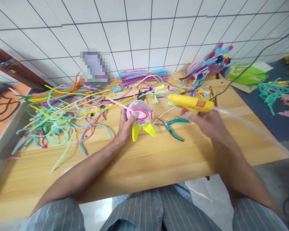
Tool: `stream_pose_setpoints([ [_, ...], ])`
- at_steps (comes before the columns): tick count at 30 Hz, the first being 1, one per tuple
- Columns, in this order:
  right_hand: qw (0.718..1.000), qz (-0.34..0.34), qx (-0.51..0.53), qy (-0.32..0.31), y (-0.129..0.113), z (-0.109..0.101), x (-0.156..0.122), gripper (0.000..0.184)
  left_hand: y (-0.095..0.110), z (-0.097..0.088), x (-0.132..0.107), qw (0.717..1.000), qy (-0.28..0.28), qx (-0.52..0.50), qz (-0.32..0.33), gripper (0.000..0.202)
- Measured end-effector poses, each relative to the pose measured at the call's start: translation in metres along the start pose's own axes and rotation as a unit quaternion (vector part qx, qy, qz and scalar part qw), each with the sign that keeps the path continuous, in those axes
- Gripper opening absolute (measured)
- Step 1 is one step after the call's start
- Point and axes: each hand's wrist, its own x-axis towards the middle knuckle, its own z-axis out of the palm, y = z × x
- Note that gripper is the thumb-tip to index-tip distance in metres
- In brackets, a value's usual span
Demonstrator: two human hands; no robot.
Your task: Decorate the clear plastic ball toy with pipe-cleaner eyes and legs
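Steadying a clear, shiny, round ball (142, 105) over the pale wooden table (146, 160), the left hand (126, 126) is clamped on its left side, thumb laid over the edge of a bright pink fuzzy oval ring (146, 113), perhaps to keep that face turned toward the wearer. The right hand (202, 118) is wrapped around a yellow plastic glue gun (190, 102), its nozzle end aimed leftward and apart from the ball, a grip that seems suited to pointing it; a long, smooth, translucent stick (245, 119) trails from its rear. Two plump yellow fuzzy feet (148, 129), tapered like cones, jut from beneath the ball, and a soft pale pink strip (118, 103) slants off its upper left. Between the hands lie splayed pliers with teal handles (166, 124), probably left there for easy reach. Curly, velvety pipe cleaners (55, 136) in mint, blue and orange tangle at the left, while a straighter bundle of pink, blue and purple stems (144, 77) rests against the tiled wall (139, 32)
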Motion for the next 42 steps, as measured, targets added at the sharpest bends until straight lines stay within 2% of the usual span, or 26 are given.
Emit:
stream_pose_setpoints([
  [2,0.997,-0.036,-0.014,-0.069,-0.002,0.015,-0.009,0.026,-0.004,-0.001,0.0,1.0,0.001,-0.004,0.01,0.063],
  [4,0.992,-0.07,-0.042,-0.094,0.003,0.02,-0.014,0.025,-0.008,-0.001,0.0,1.0,0.001,-0.012,0.006,0.064],
  [11,0.972,-0.15,-0.131,-0.122,0.008,0.024,-0.019,0.019,-0.015,-0.001,0.002,0.999,-0.014,-0.039,-0.015,0.062],
  [16,0.963,-0.204,-0.13,-0.119,0.012,0.032,-0.023,0.026,-0.017,-0.002,0.001,0.999,-0.021,-0.026,-0.026,0.057],
  [30,0.958,-0.211,-0.157,-0.116,0.013,0.034,-0.025,0.026,-0.016,0.0,-0.001,0.999,-0.031,-0.008,-0.031,0.059],
  [37,0.965,-0.169,-0.156,-0.125,0.012,0.035,-0.027,0.027,-0.016,0.0,-0.001,0.999,-0.036,-0.005,-0.031,0.06],
  [42,0.964,-0.166,-0.168,-0.122,0.014,0.036,-0.027,0.027,-0.016,0.0,-0.001,0.999,-0.034,-0.001,-0.036,0.062],
])
